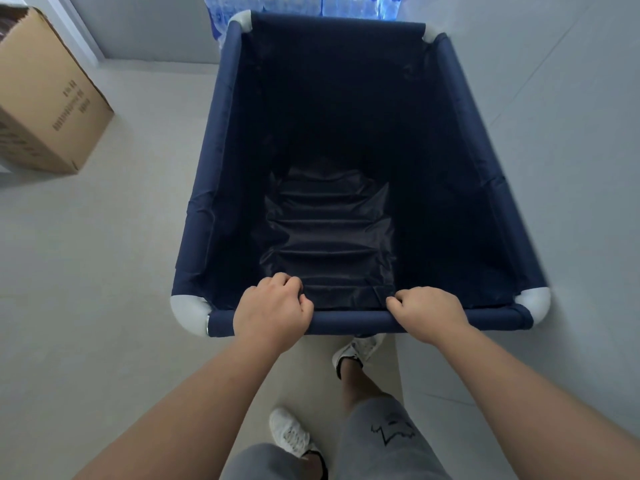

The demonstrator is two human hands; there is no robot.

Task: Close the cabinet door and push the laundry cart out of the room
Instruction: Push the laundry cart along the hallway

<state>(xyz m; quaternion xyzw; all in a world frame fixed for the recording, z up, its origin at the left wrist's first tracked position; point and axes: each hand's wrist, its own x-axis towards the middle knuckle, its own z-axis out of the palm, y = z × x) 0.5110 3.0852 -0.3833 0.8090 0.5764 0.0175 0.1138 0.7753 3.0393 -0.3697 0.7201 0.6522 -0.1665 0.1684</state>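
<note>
The laundry cart fills the middle of the head view: a navy fabric bin with white plastic corner pieces, and nothing inside but its creased cloth bottom. My left hand grips the near top rail left of centre. My right hand grips the same rail right of centre. Both sets of fingers curl over the rail into the bin. No cabinet or cabinet door is in view.
A brown cardboard box stands on the pale floor at the left. Packs of blue water bottles sit just beyond the cart's far rail. My legs in grey shorts and white shoes are below the rail.
</note>
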